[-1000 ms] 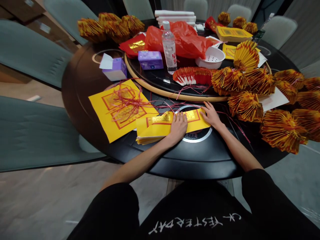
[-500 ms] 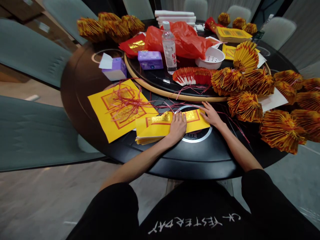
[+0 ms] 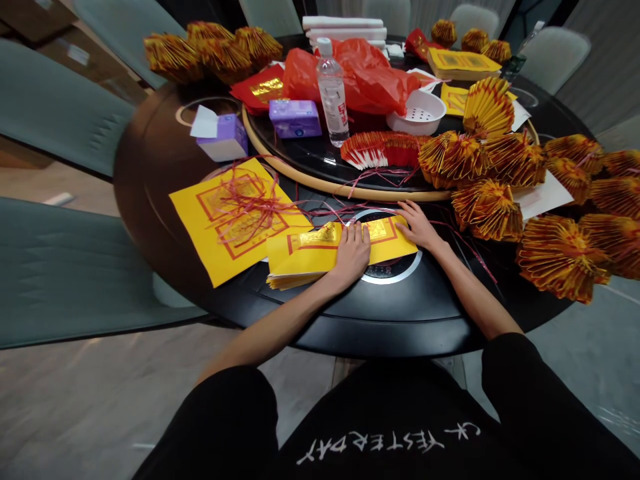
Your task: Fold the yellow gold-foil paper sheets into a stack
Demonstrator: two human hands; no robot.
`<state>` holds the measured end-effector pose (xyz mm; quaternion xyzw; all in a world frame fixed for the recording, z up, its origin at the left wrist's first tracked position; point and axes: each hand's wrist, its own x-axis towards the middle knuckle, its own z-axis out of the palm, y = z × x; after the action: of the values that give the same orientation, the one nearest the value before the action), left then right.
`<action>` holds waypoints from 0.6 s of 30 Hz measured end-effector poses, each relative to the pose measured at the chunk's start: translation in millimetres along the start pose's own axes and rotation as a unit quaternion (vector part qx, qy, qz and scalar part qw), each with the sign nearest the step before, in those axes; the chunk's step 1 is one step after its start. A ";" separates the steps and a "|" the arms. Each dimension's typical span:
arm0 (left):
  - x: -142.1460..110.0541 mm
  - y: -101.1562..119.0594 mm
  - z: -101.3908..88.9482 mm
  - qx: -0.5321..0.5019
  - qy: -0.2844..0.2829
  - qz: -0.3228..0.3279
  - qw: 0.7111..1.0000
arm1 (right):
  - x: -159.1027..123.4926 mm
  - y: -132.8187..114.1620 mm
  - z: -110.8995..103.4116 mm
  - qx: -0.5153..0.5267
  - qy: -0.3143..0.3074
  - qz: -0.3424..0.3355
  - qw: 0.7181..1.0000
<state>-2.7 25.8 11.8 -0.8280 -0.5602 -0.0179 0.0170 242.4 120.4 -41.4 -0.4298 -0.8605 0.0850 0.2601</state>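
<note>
Yellow joss-paper stack (image 3: 300, 257), long axis left-right (hands (image 3: 351, 255) (image 3: 419, 227) flat on top)

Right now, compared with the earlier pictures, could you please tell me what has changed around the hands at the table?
Very little: the head camera's view has drifted slightly, so the scene sits a little further left in the frame. The left hand stays flat on the stack of yellow paper, and the right hand stays at its right end. Nothing was taken hold of or let go. The water bottle and folded paper fans stayed as they were.
</note>
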 end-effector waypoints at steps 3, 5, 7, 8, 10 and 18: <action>-0.2 0.0 -0.2 -0.009 0.007 0.001 1.000 | 1.7 -3.3 0.4 -0.023 -0.011 0.011 1.000; -0.3 -0.1 0.2 -0.011 0.007 0.000 1.000 | 2.2 -4.8 0.6 -0.026 -0.013 0.021 0.999; -0.3 -0.4 0.9 -0.012 0.006 -0.001 1.000 | 2.1 -5.3 0.8 -0.018 -0.008 0.024 1.000; -0.4 -0.6 1.2 -0.012 0.006 0.000 1.000 | 2.1 -5.0 0.8 -0.012 -0.004 0.022 1.000; -0.5 -1.0 1.7 -0.014 0.008 0.002 1.000 | 2.3 -4.0 0.3 0.003 0.004 0.014 1.000; 0.4 -0.3 0.5 0.001 -0.009 -0.005 1.000 | -4.6 -16.7 -11.4 0.118 0.031 -0.018 0.992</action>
<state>-2.8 26.4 11.3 -0.8252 -0.5646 -0.0098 0.0125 238.9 105.6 -27.2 -0.3831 -0.8436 0.1674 0.3370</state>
